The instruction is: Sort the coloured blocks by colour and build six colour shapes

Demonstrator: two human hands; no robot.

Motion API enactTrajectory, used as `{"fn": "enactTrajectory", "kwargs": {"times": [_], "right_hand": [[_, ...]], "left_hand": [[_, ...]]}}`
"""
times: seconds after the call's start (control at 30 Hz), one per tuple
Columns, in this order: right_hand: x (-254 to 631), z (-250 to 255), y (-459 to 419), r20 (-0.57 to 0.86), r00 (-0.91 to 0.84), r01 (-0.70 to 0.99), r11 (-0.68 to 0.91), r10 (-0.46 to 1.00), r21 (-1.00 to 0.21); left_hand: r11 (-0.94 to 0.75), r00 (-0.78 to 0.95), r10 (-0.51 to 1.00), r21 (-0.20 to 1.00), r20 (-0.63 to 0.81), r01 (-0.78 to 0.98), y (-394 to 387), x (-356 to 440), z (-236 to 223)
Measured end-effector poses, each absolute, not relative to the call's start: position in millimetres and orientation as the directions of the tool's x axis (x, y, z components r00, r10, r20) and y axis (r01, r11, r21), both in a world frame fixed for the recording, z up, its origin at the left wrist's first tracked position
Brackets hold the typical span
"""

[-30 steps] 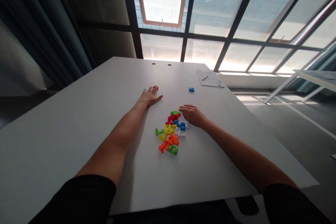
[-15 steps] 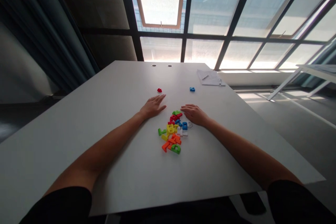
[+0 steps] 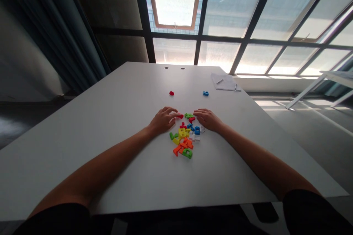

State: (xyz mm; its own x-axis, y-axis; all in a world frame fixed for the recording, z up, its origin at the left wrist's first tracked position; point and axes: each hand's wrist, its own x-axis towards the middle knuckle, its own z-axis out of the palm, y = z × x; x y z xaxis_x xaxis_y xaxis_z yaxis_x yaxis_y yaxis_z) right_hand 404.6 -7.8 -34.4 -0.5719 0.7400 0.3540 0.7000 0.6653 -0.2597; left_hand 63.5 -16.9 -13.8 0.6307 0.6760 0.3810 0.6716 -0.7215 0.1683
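Bright plastic letters (image 3: 183, 137) lie in a loose heap on the white tabletop (image 3: 82, 147), in the middle of its width and closer to your edge than to the far one. They are red, green, yellow, orange, blue and a few clear ones, and several overlap. Your left hand (image 3: 164, 120) rests at the heap's upper left, half curled, with its fingertips (image 3: 174, 111) right at a small red letter (image 3: 179, 116). You can't tell from this view whether they have hold of it. Your right hand (image 3: 208, 119) lies almost flat and slightly open at the upper right, holding nothing visible, its fingers just beside a red letter (image 3: 191, 119) and a clear one (image 3: 202, 129). Pinch any letter by its sides with thumb and fingertip, and lift straight up so the overlapping ones don't slide. Work from the top of the heap, where pieces lie freest. Beyond your hands, a red letter (image 3: 171, 93) and a blue one (image 3: 205, 93) lie apart, well out from the heap, and papers with a pen (image 3: 224, 82) sit at the far right corner
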Motion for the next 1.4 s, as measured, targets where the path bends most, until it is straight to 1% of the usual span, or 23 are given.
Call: {"fn": "enactTrajectory", "kwargs": {"times": [0.17,0.3,0.43,0.57,0.77,0.93,1.03,1.1,1.17,1.27,1.33,1.4], "right_hand": [[406,-38,-7,0.366,-0.579,0.691,0.677,0.728,-0.253],[407,-41,-6,0.388,-0.578,0.686,0.685,0.718,-0.246],[406,-42,-6,0.396,-0.578,0.678,0.690,0.714,-0.254],[405,-41,-8,0.402,-0.575,0.677,0.690,0.713,-0.255],[405,-42,-8,0.396,-0.578,0.681,0.690,0.713,-0.247],[405,-42,-8,0.403,-0.565,0.683,0.682,0.720,-0.260],[403,-41,-9,0.402,-0.562,0.684,0.679,0.723,-0.266],[403,-39,-10,0.397,-0.561,0.687,0.676,0.726,-0.266],[402,-38,-11,0.392,-0.561,0.690,0.673,0.729,-0.266],[402,-37,-11,0.385,-0.566,0.690,0.675,0.729,-0.263],[402,-37,-11,0.384,-0.569,0.689,0.676,0.727,-0.261],[402,-38,-11,0.388,-0.567,0.688,0.676,0.727,-0.262]], "left_hand": [[-0.558,0.481,0.783,0.103,0.395,0.823,9,55,-11],[-0.437,0.395,0.853,0.053,0.340,0.898,52,44,-2],[-0.370,0.352,0.894,0.013,0.275,0.929,91,38,1],[-0.282,0.264,0.933,0.044,0.243,0.958,114,43,2],[-0.163,0.125,0.966,0.156,0.228,0.974,131,50,3],[-0.181,0.122,0.970,0.289,0.211,0.940,143,52,-1],[-0.173,0.111,0.973,0.311,0.204,0.935,147,53,-7],[-0.159,0.090,0.969,0.299,0.231,0.941,147,53,-12],[-0.177,0.096,0.953,0.271,0.287,0.946,146,54,-15],[-0.259,0.171,0.915,0.207,0.365,0.943,147,57,-17],[-0.297,0.220,0.904,0.167,0.367,0.940,149,61,-18],[-0.318,0.260,0.908,0.136,0.330,0.938,153,65,-18]]}}
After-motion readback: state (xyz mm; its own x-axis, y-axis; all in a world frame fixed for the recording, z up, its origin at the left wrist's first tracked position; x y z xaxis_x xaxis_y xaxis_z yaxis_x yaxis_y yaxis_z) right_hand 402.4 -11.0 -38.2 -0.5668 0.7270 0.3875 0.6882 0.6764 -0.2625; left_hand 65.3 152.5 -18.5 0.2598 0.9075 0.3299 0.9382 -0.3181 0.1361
